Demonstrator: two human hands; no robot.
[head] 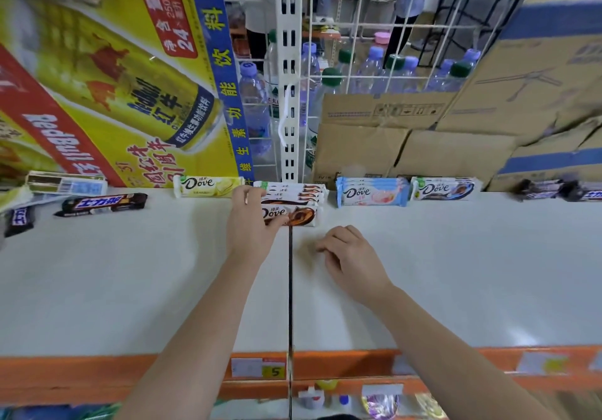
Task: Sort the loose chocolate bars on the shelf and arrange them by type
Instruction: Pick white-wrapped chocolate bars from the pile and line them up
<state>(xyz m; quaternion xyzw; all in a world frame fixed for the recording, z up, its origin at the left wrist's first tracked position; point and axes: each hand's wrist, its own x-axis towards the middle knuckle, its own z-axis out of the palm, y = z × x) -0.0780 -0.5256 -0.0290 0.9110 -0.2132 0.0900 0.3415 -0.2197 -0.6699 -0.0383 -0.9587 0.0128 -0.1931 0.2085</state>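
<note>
Up on the white shelf (163, 273), seen from the head camera, the left hand (249, 220) lies against the left end of a stack of brown Dove bars (293, 203); its thumb sits at the near edge of the front bar and its fingers curl over the stack's left side, so it grips or steadies the pile, and which of the two cannot be told. The stack sits at the shelf's back, right on the dark seam (290, 289) between two shelf panels. The right hand (348, 253) rests palm down on the bare shelf just right of the seam, near the stack but apart from it, fingers loosely curled and holding nothing. Left of the stack, touching the left hand's knuckles, lies a yellow Dove bar (208, 186). To the right, a pile of blue Dove bars (371, 191) lies just beside a white-and-dark Dove bar (444, 188). Far right, dark Snickers bars (553, 190) lie at the foot of cardboard boxes (423, 149). On the left, another Snickers bar (102, 204) lies askew, a second one (19, 220) near the edge, and a pale bar (66, 183) behind them. A yellow Red Bull carton (114, 77) stands at back left. Bottles (374, 67) show through a wire grid (407, 25). A price tag (259, 366) hangs on the orange rail (97, 374).
</note>
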